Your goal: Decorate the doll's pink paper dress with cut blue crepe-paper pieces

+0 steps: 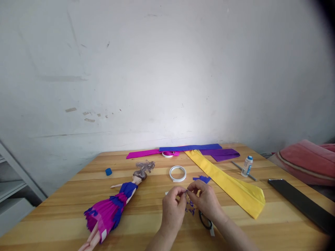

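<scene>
Over a wooden table by a scuffed white wall, both hands pinch a tiny scrap

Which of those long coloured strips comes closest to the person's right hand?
The yellow strip: it slants forward beside the right hand, while the magenta strip, blue strip and purple strip lie back near the wall.
</scene>
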A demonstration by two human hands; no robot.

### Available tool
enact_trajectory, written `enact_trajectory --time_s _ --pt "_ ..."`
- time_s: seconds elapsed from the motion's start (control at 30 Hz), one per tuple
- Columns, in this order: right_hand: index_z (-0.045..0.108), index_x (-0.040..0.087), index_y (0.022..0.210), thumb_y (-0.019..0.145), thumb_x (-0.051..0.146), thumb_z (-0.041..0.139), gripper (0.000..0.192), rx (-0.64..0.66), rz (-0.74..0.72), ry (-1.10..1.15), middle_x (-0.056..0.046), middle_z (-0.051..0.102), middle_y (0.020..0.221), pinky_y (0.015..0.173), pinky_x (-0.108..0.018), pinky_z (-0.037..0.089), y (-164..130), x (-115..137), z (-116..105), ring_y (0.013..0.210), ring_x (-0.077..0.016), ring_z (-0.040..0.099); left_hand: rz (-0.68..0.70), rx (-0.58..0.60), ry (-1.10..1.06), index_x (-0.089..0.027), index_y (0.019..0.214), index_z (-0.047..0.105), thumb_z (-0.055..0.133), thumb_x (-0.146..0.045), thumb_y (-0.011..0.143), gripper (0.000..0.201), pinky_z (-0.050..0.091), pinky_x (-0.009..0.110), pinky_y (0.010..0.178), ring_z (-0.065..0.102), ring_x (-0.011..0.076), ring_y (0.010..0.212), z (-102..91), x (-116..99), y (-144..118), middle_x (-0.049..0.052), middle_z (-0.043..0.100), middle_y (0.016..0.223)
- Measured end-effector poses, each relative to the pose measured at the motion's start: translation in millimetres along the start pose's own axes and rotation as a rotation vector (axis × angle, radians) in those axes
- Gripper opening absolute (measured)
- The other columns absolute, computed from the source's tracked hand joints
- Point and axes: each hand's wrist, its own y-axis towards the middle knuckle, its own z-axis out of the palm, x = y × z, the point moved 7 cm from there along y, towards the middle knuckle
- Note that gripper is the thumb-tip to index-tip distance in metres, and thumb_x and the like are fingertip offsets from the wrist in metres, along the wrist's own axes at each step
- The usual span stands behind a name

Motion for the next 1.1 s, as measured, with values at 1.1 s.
enact_trajectory --time_s 1.1 --pt "0.064 0.019 0.062 0.066 0.016 0.05 0.014 0.002 0.031 -0.18 -0.001 0.063 0.066 0.057 -0.022 0.037 -4 -3 7 0.062 -0.0143 0.055 -0.168 -0.016 -0.146 -0.018 0.074 0.062 0.054 -0.018 0.069 0.01 0.046 0.025 0.064 0.061 0.0167 0.069 1.0 12 4 0.004 0.067 0.073"
